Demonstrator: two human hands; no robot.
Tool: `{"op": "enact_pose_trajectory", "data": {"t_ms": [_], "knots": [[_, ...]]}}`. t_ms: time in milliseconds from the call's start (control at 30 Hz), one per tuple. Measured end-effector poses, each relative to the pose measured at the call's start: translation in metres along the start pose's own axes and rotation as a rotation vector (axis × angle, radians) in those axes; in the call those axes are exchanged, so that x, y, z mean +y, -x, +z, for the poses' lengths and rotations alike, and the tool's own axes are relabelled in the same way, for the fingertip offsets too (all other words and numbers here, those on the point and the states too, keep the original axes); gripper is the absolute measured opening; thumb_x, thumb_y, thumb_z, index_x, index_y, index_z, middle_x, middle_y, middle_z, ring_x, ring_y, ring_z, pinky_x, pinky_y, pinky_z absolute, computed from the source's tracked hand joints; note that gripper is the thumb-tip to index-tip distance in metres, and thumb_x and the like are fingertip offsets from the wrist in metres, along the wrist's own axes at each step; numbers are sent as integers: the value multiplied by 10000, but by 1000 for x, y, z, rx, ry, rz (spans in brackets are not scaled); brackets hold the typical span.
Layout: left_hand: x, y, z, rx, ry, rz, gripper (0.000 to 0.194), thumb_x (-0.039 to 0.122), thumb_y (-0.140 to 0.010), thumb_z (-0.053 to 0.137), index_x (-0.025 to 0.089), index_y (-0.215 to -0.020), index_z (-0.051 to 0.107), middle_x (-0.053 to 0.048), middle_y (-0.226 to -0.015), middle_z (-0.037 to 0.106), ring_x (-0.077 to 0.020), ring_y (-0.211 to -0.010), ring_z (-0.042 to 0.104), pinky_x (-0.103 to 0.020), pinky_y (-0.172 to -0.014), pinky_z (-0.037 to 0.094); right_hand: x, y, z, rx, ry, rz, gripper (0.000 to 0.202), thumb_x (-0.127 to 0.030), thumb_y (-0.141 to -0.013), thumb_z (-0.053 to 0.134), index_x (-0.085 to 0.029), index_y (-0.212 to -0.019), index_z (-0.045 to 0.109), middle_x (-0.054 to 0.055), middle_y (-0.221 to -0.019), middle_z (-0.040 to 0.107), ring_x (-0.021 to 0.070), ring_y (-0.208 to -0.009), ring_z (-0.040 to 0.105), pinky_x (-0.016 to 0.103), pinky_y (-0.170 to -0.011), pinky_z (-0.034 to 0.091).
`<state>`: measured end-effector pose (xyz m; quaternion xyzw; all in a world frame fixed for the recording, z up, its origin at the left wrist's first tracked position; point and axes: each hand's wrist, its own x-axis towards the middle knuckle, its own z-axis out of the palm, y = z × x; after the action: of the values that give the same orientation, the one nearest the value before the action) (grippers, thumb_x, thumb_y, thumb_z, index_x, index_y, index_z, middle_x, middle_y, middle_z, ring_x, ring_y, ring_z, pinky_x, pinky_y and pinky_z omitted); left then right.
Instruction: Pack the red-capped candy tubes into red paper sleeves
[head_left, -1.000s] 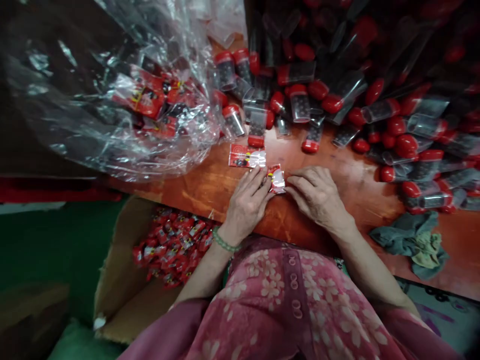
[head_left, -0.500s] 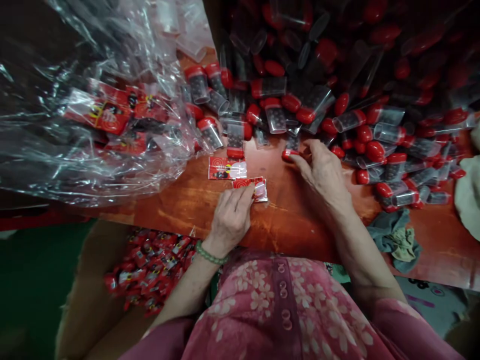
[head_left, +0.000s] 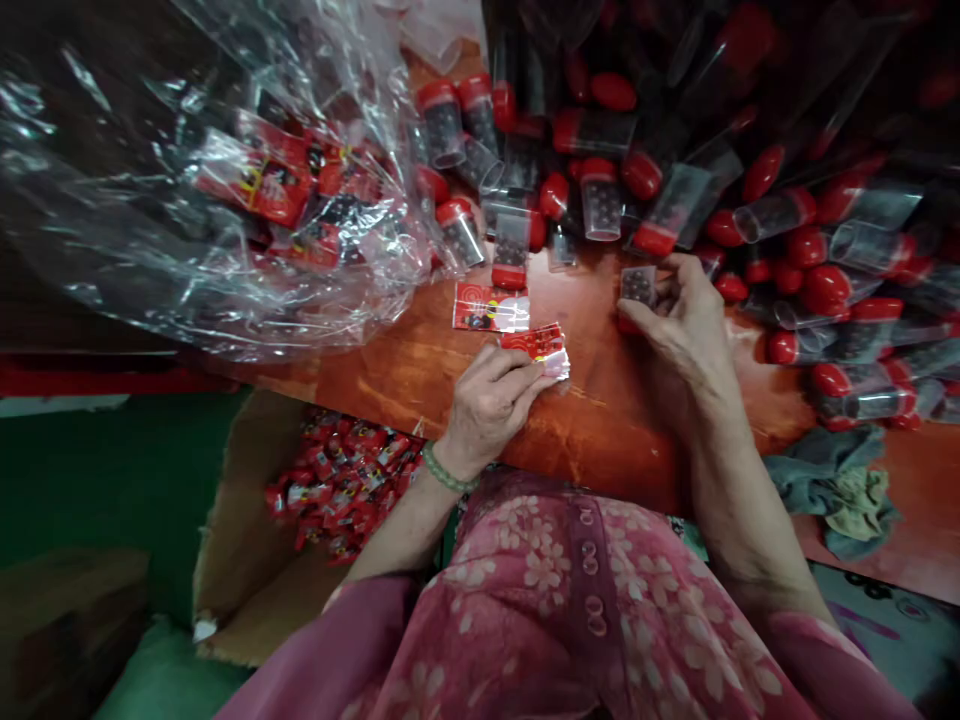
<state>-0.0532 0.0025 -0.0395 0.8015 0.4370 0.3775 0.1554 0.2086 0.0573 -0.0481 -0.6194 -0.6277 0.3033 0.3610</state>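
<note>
My left hand (head_left: 491, 400) is closed on a small stack of red printed packets (head_left: 541, 348), fingers pressed over its near edge at the table. Just beyond lies a single red printed packet (head_left: 480, 307), flat on the wood. Between thumb and fingers, my right hand (head_left: 679, 320) grips a clear plastic container with a red cap (head_left: 637, 287), its clear end pointing away from me. Part of the red cap is hidden by my thumb. Several more red-capped clear containers (head_left: 600, 205) lie jumbled beyond both hands.
A large clear plastic bag (head_left: 360, 310) with red packets inside covers the table's left side. Below the edge stands a cardboard box (head_left: 247, 500) full of red wrapped pieces (head_left: 349, 490). A crumpled grey-green cloth (head_left: 817, 465) lies at the right of the wooden table (head_left: 600, 420).
My right hand has closed on the red-capped container and turned it slightly at the pile's near edge. My left hand's packets have fanned apart a little. The whole view has shifted.
</note>
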Motion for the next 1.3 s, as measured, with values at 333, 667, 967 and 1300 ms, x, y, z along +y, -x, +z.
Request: {"op": "enact_pose_trajectory", "data": {"t_ms": [333,667,967,1300], "knots": [[13,-5,-2,-48,-182,4,195,188,-999,571,112,-1014,750,-98,-881,729,-179,-802,624,-321,-745,519,-23,41,-22,19,-412,164,482,-335,-751,865,-297,-1171,632,-13,-988,740,169,-807,698,319,-702,620],[15,-13,-6,131,32,-56,101,210,-886,762,158,-800,755,-8,-746,743,-102,-679,655,-225,-655,526,-45,67,-26,170,-456,66,463,-275,-838,826,-347,-1255,639,2,-995,735,159,-706,715,292,-609,622],[25,-13,-24,62,327,-165,115,253,-804,853,168,-848,788,-13,-803,778,-89,-696,697,-193,-635,538,-81,85,-13,168,-474,-28,356,-267,-823,836,-339,-1134,679,4,-1043,752,204,-855,768,317,-680,660],[32,-13,-29,-37,382,-127,120,288,-853,809,174,-828,780,-12,-785,768,-82,-668,682,-192,-621,538,-80,90,-27,-74,-237,-168,354,-154,-844,809,-322,-1142,720,-23,-1043,785,171,-915,762,304,-822,629]]}}
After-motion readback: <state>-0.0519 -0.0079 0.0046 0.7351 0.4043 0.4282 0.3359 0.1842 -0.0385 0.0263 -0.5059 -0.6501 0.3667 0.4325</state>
